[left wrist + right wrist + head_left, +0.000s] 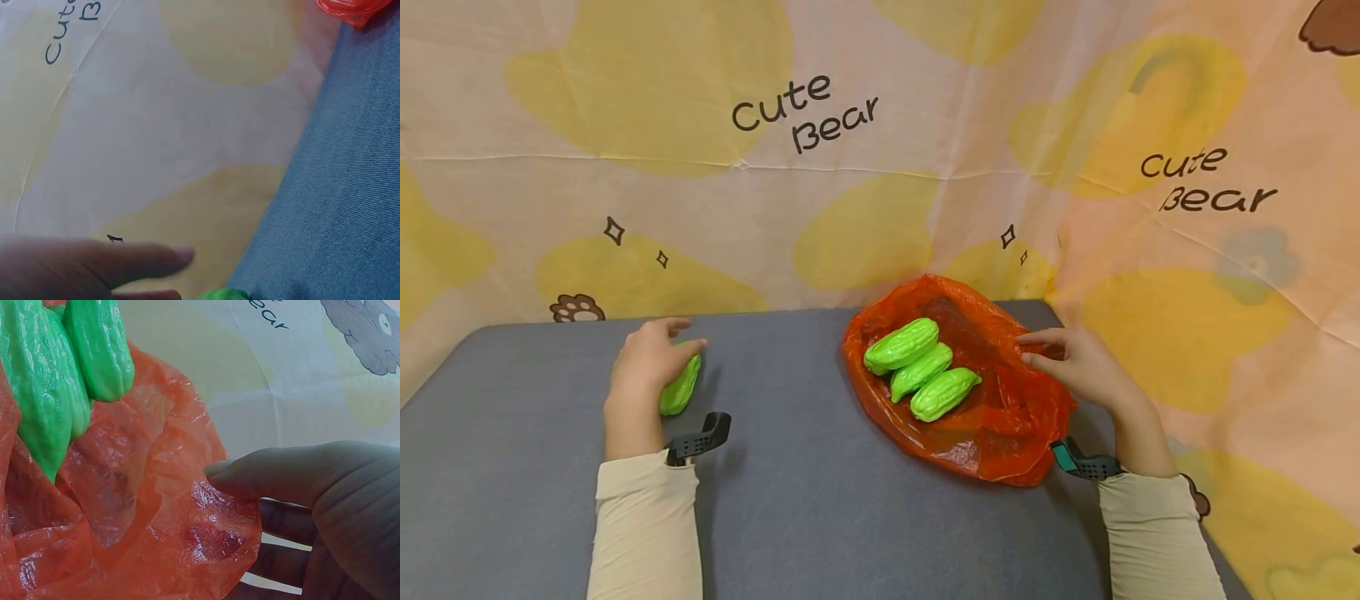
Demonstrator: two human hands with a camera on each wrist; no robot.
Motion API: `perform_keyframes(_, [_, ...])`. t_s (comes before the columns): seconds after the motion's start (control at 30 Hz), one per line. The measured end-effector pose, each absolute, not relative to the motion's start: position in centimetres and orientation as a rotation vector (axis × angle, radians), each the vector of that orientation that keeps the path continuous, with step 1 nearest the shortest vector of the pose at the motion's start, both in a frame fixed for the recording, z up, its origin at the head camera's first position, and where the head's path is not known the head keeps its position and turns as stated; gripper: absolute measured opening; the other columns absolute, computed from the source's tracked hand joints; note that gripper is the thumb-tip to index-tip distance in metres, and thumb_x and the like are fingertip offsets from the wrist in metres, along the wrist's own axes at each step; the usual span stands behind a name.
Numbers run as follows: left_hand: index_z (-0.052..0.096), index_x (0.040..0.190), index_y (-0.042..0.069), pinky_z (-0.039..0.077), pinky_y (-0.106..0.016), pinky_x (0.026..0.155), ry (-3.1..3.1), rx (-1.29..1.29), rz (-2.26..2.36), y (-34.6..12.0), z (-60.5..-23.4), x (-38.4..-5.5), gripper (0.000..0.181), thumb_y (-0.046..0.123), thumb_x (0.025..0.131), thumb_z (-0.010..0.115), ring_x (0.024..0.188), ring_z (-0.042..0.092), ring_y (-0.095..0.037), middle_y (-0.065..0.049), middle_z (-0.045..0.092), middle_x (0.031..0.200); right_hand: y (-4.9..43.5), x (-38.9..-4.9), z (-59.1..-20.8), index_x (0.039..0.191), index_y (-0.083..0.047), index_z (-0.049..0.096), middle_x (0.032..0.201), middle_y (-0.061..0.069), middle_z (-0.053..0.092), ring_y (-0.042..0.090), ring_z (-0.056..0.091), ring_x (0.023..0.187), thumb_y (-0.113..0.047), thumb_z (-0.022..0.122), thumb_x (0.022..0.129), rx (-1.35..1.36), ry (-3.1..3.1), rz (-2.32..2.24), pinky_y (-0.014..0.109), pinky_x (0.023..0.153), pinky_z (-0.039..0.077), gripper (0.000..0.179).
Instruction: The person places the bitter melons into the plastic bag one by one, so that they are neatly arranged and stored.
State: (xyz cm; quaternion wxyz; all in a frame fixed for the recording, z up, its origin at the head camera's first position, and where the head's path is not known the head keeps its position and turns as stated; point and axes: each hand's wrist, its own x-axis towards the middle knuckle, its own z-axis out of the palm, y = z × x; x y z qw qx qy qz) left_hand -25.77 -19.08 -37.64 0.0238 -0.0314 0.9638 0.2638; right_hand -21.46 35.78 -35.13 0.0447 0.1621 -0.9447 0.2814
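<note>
At the table's left lies a bright green bitter melon [679,392], partly hidden by my left hand [647,358]. The hand arches over it, thumb and forefinger stretched out and apart; only a green tip [224,294] shows in the left wrist view. An orange-red plastic bag [992,454] lies spread with its mouth up, and several more bitter melons [945,394] rest inside its left part. Over the bag's right rim hovers my right hand [1078,362], fingers loosely extended. In the right wrist view its thumb [269,472] overlaps the rim, with other fingers partly hidden behind the plastic.
A grey table [790,500] carries everything. Printed cloth [865,225] hangs along the back and right edges of the table, close behind the bag. Dark wrist mounts [700,439] sit on both forearms.
</note>
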Motion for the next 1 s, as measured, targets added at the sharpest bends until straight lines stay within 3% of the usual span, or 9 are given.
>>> perform_keyframes(0.13, [0.048, 0.147, -0.002, 0.048, -0.063, 0.087, 2.994, -0.073, 0.841, -19.1, -37.9, -25.8, 0.055, 0.015, 0.096, 0.061, 0.122, 0.049, -0.057, -0.037, 0.046, 0.145, 35.7, -21.4, -35.1, 0.121, -0.005, 0.074, 0.104, 0.014, 0.076, 0.021, 0.067, 0.085, -0.014, 0.071, 0.095, 0.498, -2.886, 0.858, 0.023, 0.069, 0.054, 0.028])
perform_keyframes(0.23, [0.051, 0.144, -0.002, 0.049, -0.052, 0.077, 2.995, -0.085, 0.875, -19.1, -38.1, -25.8, 0.054, 0.006, 0.092, 0.062, 0.113, 0.053, -0.051, -0.037, 0.048, 0.143, 35.7, -21.4, -35.1, 0.121, -0.005, 0.074, 0.105, 0.014, 0.076, 0.022, 0.068, 0.085, -0.013, 0.07, 0.095, 0.497, -2.885, 0.863, 0.022, 0.069, 0.054, 0.027])
perform_keyframes(0.37, [0.051, 0.144, -0.002, 0.047, -0.064, 0.091, 2.987, -0.111, 0.902, -19.0, -38.3, -25.9, 0.054, 0.008, 0.094, 0.065, 0.125, 0.047, -0.057, -0.038, 0.047, 0.144, 35.6, -21.4, -35.1, 0.121, -0.005, 0.074, 0.106, 0.014, 0.076, 0.022, 0.068, 0.087, -0.014, 0.07, 0.095, 0.498, -2.882, 0.863, 0.022, 0.07, 0.054, 0.028])
perform_keyframes(0.5, [0.051, 0.143, -0.005, 0.034, -0.071, 0.108, 2.994, -0.096, 0.919, -18.5, -38.6, -26.4, 0.053, 0.014, 0.095, 0.065, 0.134, 0.034, -0.063, -0.038, 0.048, 0.142, 35.5, -21.3, -35.0, 0.122, -0.005, 0.074, 0.105, 0.014, 0.076, 0.02, 0.067, 0.084, -0.014, 0.07, 0.096, 0.501, -2.882, 0.853, 0.023, 0.069, 0.053, 0.028])
perform_keyframes(0.63, [0.052, 0.141, -0.008, 0.035, -0.068, 0.11, 3.012, -0.044, 0.943, -17.5, -38.9, -26.9, 0.055, 0.016, 0.094, 0.067, 0.133, 0.039, -0.061, -0.037, 0.051, 0.14, 35.5, -21.2, -35.0, 0.122, -0.004, 0.073, 0.104, 0.013, 0.076, 0.018, 0.065, 0.081, -0.014, 0.07, 0.095, 0.504, -2.885, 0.858, 0.023, 0.067, 0.053, 0.028])
perform_keyframes(0.83, [0.052, 0.14, -0.009, 0.045, -0.063, 0.102, 3.029, -0.001, 0.986, -16.4, -39.3, -27.3, 0.056, 0.019, 0.094, 0.068, 0.125, 0.053, -0.054, -0.036, 0.053, 0.138, 35.5, -21.2, -35.0, 0.122, -0.004, 0.073, 0.104, 0.014, 0.076, 0.016, 0.065, 0.08, -0.013, 0.07, 0.095, 0.505, -2.885, 0.863, 0.023, 0.067, 0.053, 0.028])
perform_keyframes(1.0, [0.053, 0.14, -0.008, 0.043, -0.064, 0.104, 3.028, 0.018, 1.006, -15.5, -39.6, -27.4, 0.056, 0.02, 0.094, 0.068, 0.127, 0.052, -0.054, -0.035, 0.055, 0.139, 35.4, -21.2, -35.0, 0.121, -0.003, 0.073, 0.104, 0.014, 0.076, 0.019, 0.065, 0.081, -0.013, 0.069, 0.095, 0.503, -2.889, 0.854, 0.023, 0.067, 0.053, 0.028])
